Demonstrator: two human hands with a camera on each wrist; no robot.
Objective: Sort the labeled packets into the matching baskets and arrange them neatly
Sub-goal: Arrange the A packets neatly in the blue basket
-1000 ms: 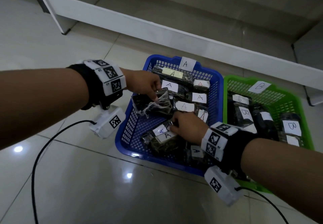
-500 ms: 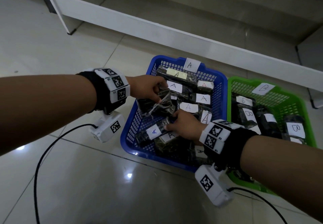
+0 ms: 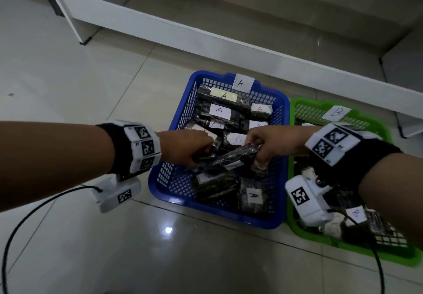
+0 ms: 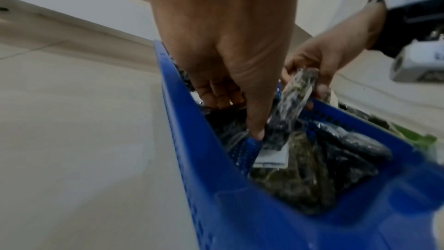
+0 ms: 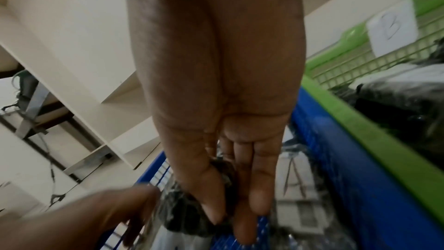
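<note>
A blue basket (image 3: 174,174) tagged A holds several dark packets with white A labels. Beside it on the right stands a green basket (image 3: 297,108) tagged B with dark B packets. Over the middle of the blue basket both hands hold one long dark packet (image 3: 231,159) by its ends. My left hand (image 3: 194,154) grips its left end, thumb pressed down on it (image 4: 258,132). My right hand (image 3: 261,154) pinches the right end between thumb and fingers (image 5: 216,208). The packet's label faces down, partly showing white (image 4: 271,156).
The baskets stand on a glossy tiled floor in front of a low white shelf unit (image 3: 206,41). Black cables (image 3: 29,215) trail from both wrist cameras across the floor. Bare floor lies left of and in front of the blue basket.
My right hand left the packets at the basket's near side and took the right end of the dark packet. My left hand shifted nearer with it. The head view moved closer.
</note>
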